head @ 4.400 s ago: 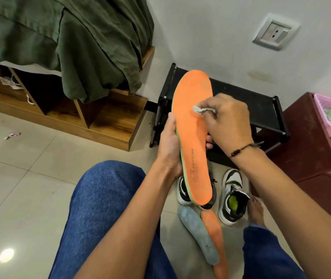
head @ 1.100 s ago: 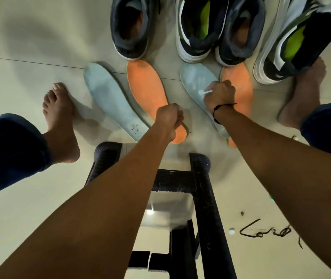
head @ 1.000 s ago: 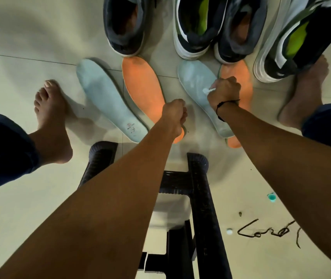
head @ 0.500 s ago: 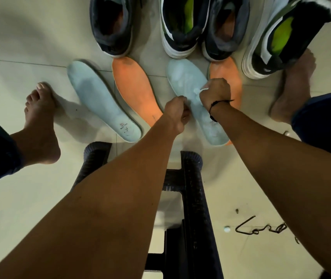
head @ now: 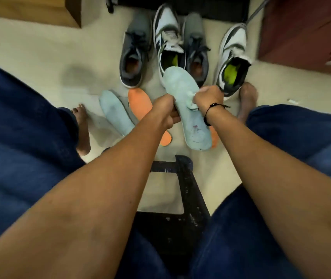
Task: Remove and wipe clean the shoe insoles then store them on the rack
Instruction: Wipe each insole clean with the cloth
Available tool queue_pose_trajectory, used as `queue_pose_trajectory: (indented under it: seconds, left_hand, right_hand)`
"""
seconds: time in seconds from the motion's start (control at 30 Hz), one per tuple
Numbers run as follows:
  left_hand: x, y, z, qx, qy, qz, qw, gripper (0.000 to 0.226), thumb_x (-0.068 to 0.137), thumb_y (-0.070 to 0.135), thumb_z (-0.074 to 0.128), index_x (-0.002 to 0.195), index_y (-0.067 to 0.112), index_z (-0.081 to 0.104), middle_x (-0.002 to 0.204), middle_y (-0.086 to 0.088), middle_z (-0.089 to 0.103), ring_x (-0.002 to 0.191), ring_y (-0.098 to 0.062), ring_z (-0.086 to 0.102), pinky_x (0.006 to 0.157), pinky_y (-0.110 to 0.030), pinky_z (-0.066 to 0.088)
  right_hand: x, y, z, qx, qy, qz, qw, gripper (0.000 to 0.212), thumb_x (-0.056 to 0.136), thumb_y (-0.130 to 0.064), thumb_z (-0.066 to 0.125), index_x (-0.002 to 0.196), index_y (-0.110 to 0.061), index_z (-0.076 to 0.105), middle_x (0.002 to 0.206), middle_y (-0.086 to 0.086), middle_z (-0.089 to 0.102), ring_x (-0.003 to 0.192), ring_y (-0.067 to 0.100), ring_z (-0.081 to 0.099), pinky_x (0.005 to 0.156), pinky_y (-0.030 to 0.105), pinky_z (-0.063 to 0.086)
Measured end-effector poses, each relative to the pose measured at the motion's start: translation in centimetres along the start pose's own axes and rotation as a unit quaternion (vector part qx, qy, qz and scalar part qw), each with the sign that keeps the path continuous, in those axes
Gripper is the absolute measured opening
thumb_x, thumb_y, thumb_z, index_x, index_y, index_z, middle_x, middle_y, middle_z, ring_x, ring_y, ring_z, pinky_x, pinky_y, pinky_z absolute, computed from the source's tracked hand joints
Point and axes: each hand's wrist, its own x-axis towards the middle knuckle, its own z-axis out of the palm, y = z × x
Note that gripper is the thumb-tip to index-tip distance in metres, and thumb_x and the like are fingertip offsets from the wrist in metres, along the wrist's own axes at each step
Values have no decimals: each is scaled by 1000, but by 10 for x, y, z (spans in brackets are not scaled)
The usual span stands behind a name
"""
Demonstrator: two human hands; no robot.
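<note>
The floor (head: 29, 49) is now showing more of the room than half a second ago: the view is taking in a wooden edge at top left and a dark red cabinet (head: 305, 31) at top right. The black stool (head: 188, 190) is sitting between the person's knees. Four shoes are standing in a row beyond the hands: two grey shoes (head: 134, 55) and two white-and-black shoes (head: 233, 57), alternating. The pale blue insole (head: 182, 101) is no longer lying on the floor as it was half a second ago; it is being held up above the shoes, toe end pointing away from the person. A second pale blue insole (head: 116, 115) and an orange insole (head: 140, 103) are lying side by side on the floor to the left, where they were before; another orange insole is showing only as a sliver under the raised one. The left hand (head: 164, 109) is gripping the raised insole's left edge, fingers curled under it. The right hand (head: 207, 97) is pinching a white wipe (head: 190, 99) and pressing it against the insole's upper face near the middle.
</note>
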Motion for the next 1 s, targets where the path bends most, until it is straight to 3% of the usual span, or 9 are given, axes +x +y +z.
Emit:
queue_pose_trajectory:
  seconds: [0.17,0.3,0.37,0.43,0.53,0.7,0.83,1.0]
  left_hand:
    - [-68,20,1,-39,3,93,995,23,89,-3,36,94,5,57,71,-8,59,60,-21,58,42,-24,52]
    - [-123,34,2,-63,-17,165,984,22,84,-5,38,90,3,57,79,-14,56,63,-21,53,51,-26,51]
    - [-150,40,4,-80,-49,195,976,21,84,-5,39,91,2,58,81,-14,58,63,-21,56,51,-25,52]
    - [-180,43,4,-95,-86,221,967,19,88,-3,40,93,2,58,76,-10,62,57,-18,62,48,-23,54]
    - [-217,51,-1,-109,-135,259,950,16,93,6,42,97,2,58,64,-5,67,52,-14,65,50,-26,55]
    - [-262,72,-14,-122,-181,323,921,48,95,41,43,118,3,59,101,-13,67,84,-22,65,73,-34,55]
    - [-273,99,-31,-182,-280,341,879,62,96,57,29,111,6,60,110,-17,64,103,-30,59,102,-46,42]
    - [-250,121,-50,-191,-370,290,862,80,88,71,29,123,3,54,134,-20,51,123,-35,50,109,-50,34]
  right_hand:
    - [-62,-43,-46,38,51,-112,992,18,76,-1,56,87,3,69,86,16,66,88,30,60,63,29,42]
    - [-112,-70,-85,73,94,-189,975,14,75,-2,55,79,6,66,72,11,54,74,26,52,65,35,45]
    - [-135,-81,-104,108,108,-209,966,14,74,-3,55,78,9,63,69,9,53,69,22,49,59,30,39]
    - [-161,-89,-124,137,108,-225,959,13,75,-4,56,63,0,60,62,2,50,61,14,45,52,22,33]
    - [-196,-99,-146,176,108,-264,942,36,74,-3,59,46,-21,44,51,-10,42,51,5,37,47,17,28]
    - [-225,-115,-162,224,106,-314,917,10,67,-4,63,58,-8,62,61,-3,58,63,12,53,61,27,42]
    - [-238,-123,-157,232,89,-342,906,21,67,-4,64,53,-20,63,62,-6,62,68,14,57,66,33,47]
    - [-236,-127,-129,178,49,-344,921,24,72,-4,64,55,-21,62,60,-6,60,64,13,54,63,30,45]
